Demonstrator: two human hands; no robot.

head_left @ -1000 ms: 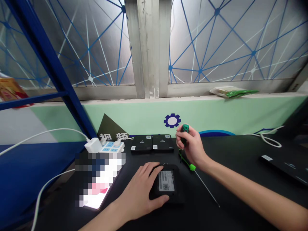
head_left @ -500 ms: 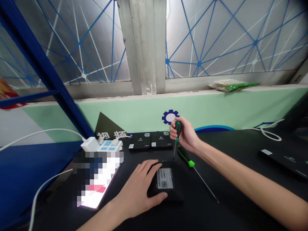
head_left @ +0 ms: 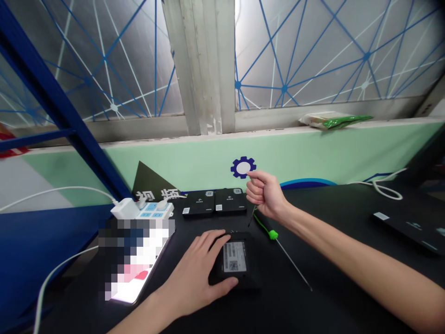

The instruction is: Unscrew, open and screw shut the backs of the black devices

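My left hand [head_left: 194,264] rests on a black electronic box [head_left: 235,258], which lies flat with a white printed label facing up. The thumb is at its near side and the fingers at its far left part, holding it against the table. My right hand [head_left: 267,191] is closed round a screwdriver [head_left: 251,217]. Its handle is hidden in the fist, and the thin shaft points down toward the box's far right corner, with its tip slightly above and apart from it. A longer black and green screwdriver [head_left: 273,234] lies right of the box.
Two black boxes [head_left: 199,204] stand side by side at the back, and another black box [head_left: 406,232] lies at the right. A lit phone [head_left: 139,273] and a white power strip [head_left: 153,211] are at the left. A white cable [head_left: 385,189] curls at the back right.
The screwdriver's tip has lifted off the box's corner and its shaft tilts more. My right hand has turned, so the green handle no longer shows. My left hand stays on the box.
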